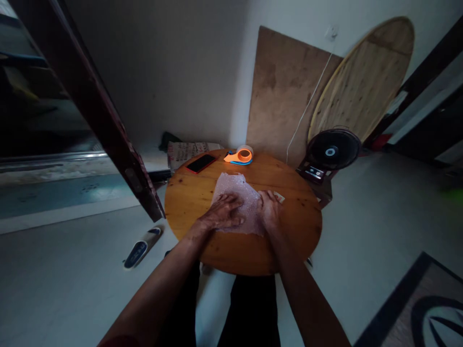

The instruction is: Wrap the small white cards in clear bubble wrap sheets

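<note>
On a round wooden counter (202, 193), near its middle, lies a sheet of bubble wrap (231, 188). The left hand (224, 214) presses flat on the wrap, fingers spread open. The right hand (269, 207) rests at the wrap's right edge, fingers curled; any grip is unclear. Farther back lie a red phone (201, 163) and an orange tape dispenser (240, 155).

Both forearms outstretched, left hand (224, 215) and right hand (269, 208) flat, palms down.
</note>
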{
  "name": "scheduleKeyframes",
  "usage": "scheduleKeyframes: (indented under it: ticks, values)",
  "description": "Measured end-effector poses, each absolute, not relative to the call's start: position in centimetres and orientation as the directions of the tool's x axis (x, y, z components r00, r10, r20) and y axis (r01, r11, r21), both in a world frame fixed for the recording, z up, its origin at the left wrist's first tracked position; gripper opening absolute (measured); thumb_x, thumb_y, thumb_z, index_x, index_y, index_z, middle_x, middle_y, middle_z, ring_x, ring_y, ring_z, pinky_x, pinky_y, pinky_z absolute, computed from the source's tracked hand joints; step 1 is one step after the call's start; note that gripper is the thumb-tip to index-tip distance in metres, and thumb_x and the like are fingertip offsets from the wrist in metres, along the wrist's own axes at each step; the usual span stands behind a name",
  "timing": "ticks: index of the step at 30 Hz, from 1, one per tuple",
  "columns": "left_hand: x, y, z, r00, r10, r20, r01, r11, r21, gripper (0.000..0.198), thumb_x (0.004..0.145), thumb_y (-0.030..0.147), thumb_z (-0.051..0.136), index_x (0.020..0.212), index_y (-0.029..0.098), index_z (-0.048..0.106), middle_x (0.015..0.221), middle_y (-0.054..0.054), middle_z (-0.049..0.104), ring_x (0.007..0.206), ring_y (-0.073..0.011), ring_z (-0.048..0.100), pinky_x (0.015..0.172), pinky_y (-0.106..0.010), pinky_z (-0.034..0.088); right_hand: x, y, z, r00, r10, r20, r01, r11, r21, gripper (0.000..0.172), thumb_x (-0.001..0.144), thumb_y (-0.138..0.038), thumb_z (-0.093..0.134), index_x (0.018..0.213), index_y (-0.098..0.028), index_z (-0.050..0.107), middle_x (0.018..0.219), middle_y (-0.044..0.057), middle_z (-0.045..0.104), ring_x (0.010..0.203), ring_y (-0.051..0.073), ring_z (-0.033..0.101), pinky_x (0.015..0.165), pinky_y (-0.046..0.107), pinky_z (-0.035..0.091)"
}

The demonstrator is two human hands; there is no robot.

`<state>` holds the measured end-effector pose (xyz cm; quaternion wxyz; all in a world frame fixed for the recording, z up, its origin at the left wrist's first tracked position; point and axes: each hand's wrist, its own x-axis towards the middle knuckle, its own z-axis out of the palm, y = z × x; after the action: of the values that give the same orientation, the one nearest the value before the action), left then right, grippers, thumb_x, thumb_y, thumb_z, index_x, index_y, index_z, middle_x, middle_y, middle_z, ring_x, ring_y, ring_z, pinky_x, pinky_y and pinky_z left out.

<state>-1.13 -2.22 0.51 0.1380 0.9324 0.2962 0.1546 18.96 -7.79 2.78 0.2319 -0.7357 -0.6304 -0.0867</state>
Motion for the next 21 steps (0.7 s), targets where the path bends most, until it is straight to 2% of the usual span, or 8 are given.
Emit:
scheduleKeyframes:
  ticks: [3,5,9,12,15,18,19,21]
  values:
    - [-1.1,-2.3,0.7,0.772,0.595,0.221,0.507,-0.788,0.350,0.072,0.080,0.063,0.057,0.139,0.024,0.046,0.148,-0.014,0.039,0.138,-0.0332,0.032,0.113,-0.053,0.021,19.4,-8.0,3.1,0.275,0.816,0.508,0.957,-0.181,-0.227,0.040,0.086,-0.024,0.046,0.124,-0.019,0.058,0.144,0.012,0.043,0.120,0.029,0.044,0.098,0.043,0.031]
    - [-1.1,-2.3,0.7,0.769,0.602,0.215,0.511,-0.781,0.359,0.072,0.078,0.062,0.059,0.139,0.024,0.047,0.148,-0.013,0.039,0.138,-0.0332,0.031,0.113,-0.054,0.021,19.9,-8.0,3.2,0.365,0.779,0.510,0.930,-0.277,-0.242,0.049,0.084,-0.026,0.049,0.132,-0.017,0.051,0.150,0.015,0.035,0.125,0.033,0.039,0.099,0.047,0.029]
    - [-1.0,-2.3,0.5,0.759,0.612,0.222,0.510,-0.770,0.382,0.070,0.078,0.062,0.060,0.137,0.025,0.050,0.148,-0.013,0.041,0.139,-0.0332,0.031,0.114,-0.055,0.019,21.6,-7.7,2.5,0.497,0.784,0.373,0.857,-0.378,-0.349,0.058,0.079,-0.025,0.053,0.136,-0.012,0.045,0.133,0.020,0.052,0.120,0.032,0.047,0.096,0.042,0.034]
    - [-1.0,-2.3,0.5,0.749,0.621,0.230,0.512,-0.763,0.393,0.071,0.077,0.062,0.060,0.136,0.024,0.051,0.148,-0.013,0.040,0.139,-0.0339,0.031,0.114,-0.055,0.019,22.8,-7.2,2.0,0.504,0.818,0.276,0.822,-0.356,-0.445,0.052,0.075,-0.023,0.056,0.125,-0.014,0.054,0.115,0.016,0.062,0.106,0.027,0.057,0.089,0.035,0.040]
    - [-1.0,-2.4,0.7,0.749,0.622,0.227,0.514,-0.762,0.394,0.071,0.077,0.063,0.059,0.135,0.023,0.051,0.146,-0.013,0.042,0.138,-0.0337,0.033,0.114,-0.055,0.019,23.2,-7.1,2.4,0.516,0.809,0.281,0.802,-0.342,-0.489,0.047,0.077,-0.030,0.056,0.121,-0.014,0.055,0.110,0.014,0.065,0.096,0.024,0.061,0.083,0.033,0.045]
    - [-1.0,-2.4,0.8,0.760,0.610,0.226,0.511,-0.775,0.373,0.072,0.077,0.063,0.059,0.137,0.023,0.050,0.145,-0.013,0.044,0.137,-0.0338,0.033,0.113,-0.054,0.020,22.0,-7.9,4.3,0.547,0.770,0.330,0.690,-0.192,-0.698,0.054,0.081,-0.040,0.053,0.127,-0.012,0.050,0.115,0.014,0.064,0.096,0.023,0.062,0.084,0.033,0.048]
    - [-1.0,-2.4,0.8,0.761,0.607,0.227,0.511,-0.778,0.367,0.073,0.077,0.062,0.060,0.137,0.023,0.049,0.145,-0.014,0.043,0.137,-0.0340,0.034,0.113,-0.053,0.021,21.3,-8.4,5.1,0.550,0.761,0.343,0.609,-0.084,-0.789,0.054,0.081,-0.041,0.053,0.127,-0.012,0.049,0.115,0.014,0.064,0.097,0.023,0.062,0.084,0.033,0.048]
    - [-0.9,-2.4,0.8,0.759,0.606,0.237,0.511,-0.780,0.361,0.073,0.076,0.061,0.061,0.137,0.023,0.050,0.145,-0.014,0.043,0.136,-0.0341,0.034,0.113,-0.052,0.022,19.5,-9.8,7.0,0.433,0.818,0.378,0.492,0.137,-0.860,0.050,0.084,-0.041,0.050,0.127,-0.017,0.050,0.119,0.011,0.064,0.102,0.022,0.062,0.085,0.032,0.048]
